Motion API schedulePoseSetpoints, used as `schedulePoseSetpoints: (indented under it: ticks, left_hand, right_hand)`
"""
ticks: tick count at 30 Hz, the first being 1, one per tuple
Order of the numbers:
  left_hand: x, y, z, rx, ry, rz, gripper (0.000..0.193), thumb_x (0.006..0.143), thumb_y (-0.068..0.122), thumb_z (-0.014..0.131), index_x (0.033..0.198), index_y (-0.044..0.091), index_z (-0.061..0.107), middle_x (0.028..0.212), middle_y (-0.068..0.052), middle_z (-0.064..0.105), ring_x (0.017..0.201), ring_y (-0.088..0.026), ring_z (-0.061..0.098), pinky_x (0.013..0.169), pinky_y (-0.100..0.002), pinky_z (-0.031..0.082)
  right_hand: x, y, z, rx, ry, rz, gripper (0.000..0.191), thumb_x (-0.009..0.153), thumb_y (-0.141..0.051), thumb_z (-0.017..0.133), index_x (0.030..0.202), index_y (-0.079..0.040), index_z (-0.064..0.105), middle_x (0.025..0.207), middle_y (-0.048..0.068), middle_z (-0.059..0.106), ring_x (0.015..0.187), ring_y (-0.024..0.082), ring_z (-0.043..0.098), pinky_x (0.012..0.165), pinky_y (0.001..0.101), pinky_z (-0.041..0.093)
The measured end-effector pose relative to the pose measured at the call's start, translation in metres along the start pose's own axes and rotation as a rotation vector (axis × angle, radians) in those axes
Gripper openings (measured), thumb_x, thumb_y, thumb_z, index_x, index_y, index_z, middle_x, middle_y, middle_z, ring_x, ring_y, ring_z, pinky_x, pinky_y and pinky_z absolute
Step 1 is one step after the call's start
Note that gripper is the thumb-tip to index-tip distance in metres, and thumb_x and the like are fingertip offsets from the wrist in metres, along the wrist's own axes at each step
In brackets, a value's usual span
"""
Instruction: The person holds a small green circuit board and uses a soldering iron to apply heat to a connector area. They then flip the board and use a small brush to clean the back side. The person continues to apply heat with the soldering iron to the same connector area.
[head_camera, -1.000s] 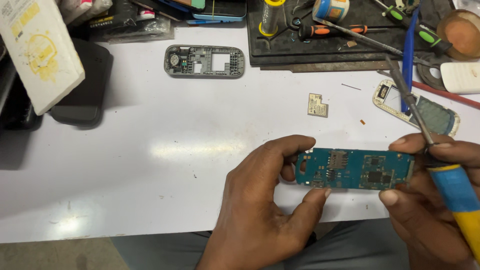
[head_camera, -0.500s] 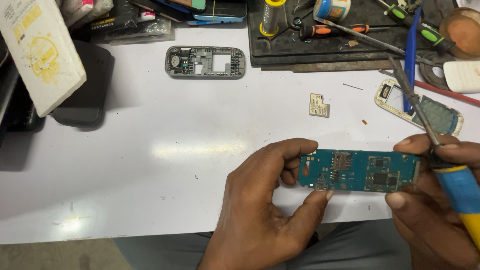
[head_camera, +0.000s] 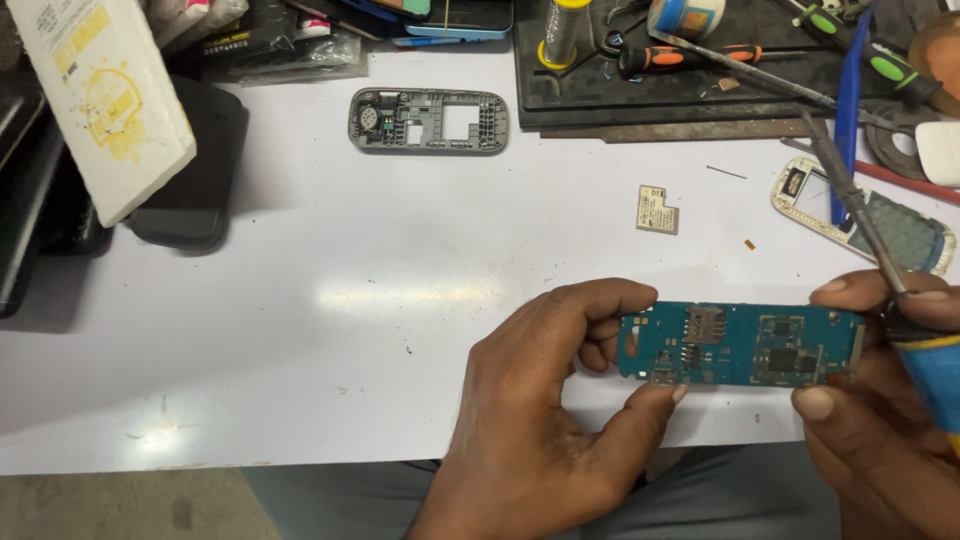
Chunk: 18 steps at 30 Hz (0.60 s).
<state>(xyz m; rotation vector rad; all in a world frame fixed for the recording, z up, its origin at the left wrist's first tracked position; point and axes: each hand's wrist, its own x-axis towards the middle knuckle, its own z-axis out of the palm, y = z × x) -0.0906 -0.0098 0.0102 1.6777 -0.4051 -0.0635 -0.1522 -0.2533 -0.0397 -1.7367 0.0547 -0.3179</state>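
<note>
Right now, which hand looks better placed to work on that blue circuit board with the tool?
Probably the right hand: it holds the soldering iron beside the circuit board. The left hand pinches the board's other end, steadying it.

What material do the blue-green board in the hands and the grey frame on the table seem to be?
Circuit board: likely rigid laminate with a matte blue-green coating, carrying dark chips and metal parts. Grey frame: probably moulded plastic, matte, with cut-out windows.

We note one white surface (head_camera: 300, 300) — glossy, scuffed, bright with overhead light glare — and grey floor (head_camera: 120, 505) below its near edge.
</note>
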Motion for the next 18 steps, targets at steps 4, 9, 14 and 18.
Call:
schedulePoseSetpoints:
  ticks: [4, 9, 14, 18]
  left_hand:
    - [0.001, -0.001, 0.000, 0.006, 0.015, 0.049, 0.044, 0.080, 0.009, 0.081, 0.120, 0.000, 0.063, 0.099, -0.012, 0.074, 0.086, -0.015, 0.071, 0.075, -0.028, 0.056]
    - [0.000, -0.003, 0.000, 0.008, 0.015, 0.050, 0.044, 0.079, 0.009, 0.081, 0.119, 0.000, 0.063, 0.099, -0.011, 0.073, 0.085, -0.015, 0.071, 0.074, -0.028, 0.056]
    - [-0.002, -0.005, 0.000, 0.026, 0.015, 0.072, 0.045, 0.084, 0.012, 0.083, 0.125, 0.003, 0.065, 0.103, -0.009, 0.074, 0.090, -0.014, 0.072, 0.079, -0.027, 0.058]
    - [0.000, -0.003, 0.000, 0.017, 0.007, 0.037, 0.045, 0.079, 0.010, 0.082, 0.119, 0.002, 0.064, 0.098, -0.010, 0.074, 0.086, -0.016, 0.072, 0.074, -0.028, 0.057]
  right_hand:
    - [-0.001, 0.005, -0.001, 0.041, -0.023, -0.052, 0.071, 0.082, 0.009, 0.061, 0.145, -0.016, 0.040, 0.142, 0.019, 0.056, 0.134, 0.024, 0.062, 0.110, 0.0463, 0.057]
    - [0.007, 0.005, -0.002, 0.085, -0.046, -0.062, 0.072, 0.079, 0.008, 0.062, 0.144, -0.017, 0.040, 0.140, 0.018, 0.057, 0.130, 0.024, 0.064, 0.106, 0.0452, 0.059]
    - [-0.004, -0.004, 0.005, -0.030, 0.038, 0.033, 0.072, 0.080, 0.010, 0.059, 0.144, -0.015, 0.037, 0.138, 0.019, 0.057, 0.130, 0.026, 0.063, 0.104, 0.0445, 0.057]
    - [0.001, 0.000, 0.003, -0.031, 0.015, -0.008, 0.073, 0.079, 0.005, 0.063, 0.144, -0.018, 0.039, 0.137, 0.017, 0.059, 0.127, 0.025, 0.065, 0.103, 0.0428, 0.059]
